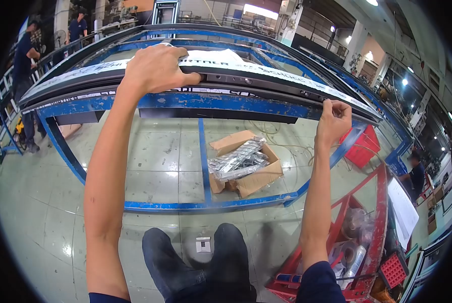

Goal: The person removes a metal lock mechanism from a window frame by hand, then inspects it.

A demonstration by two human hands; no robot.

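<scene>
A long black metal frame profile (281,87), covered on top with printed white protective film, lies across the near side of the blue workbench (185,100). My left hand (158,69) grips it left of the middle, fingers over the film and thumb pressed against the dark front side. Small holes show in that side just right of my thumb. Towards the profile's right end, my right hand (333,120) is closed in a pinch at the lower front edge. Whatever those fingertips hold, if anything, is hidden.
Beneath the bench stands an open cardboard box (259,177) of plastic-wrapped metal parts. A red crate (362,146) sits under its right end. A red cart (344,207) with rolls and papers is at my right. Co-workers stand at far left, and another person is at right.
</scene>
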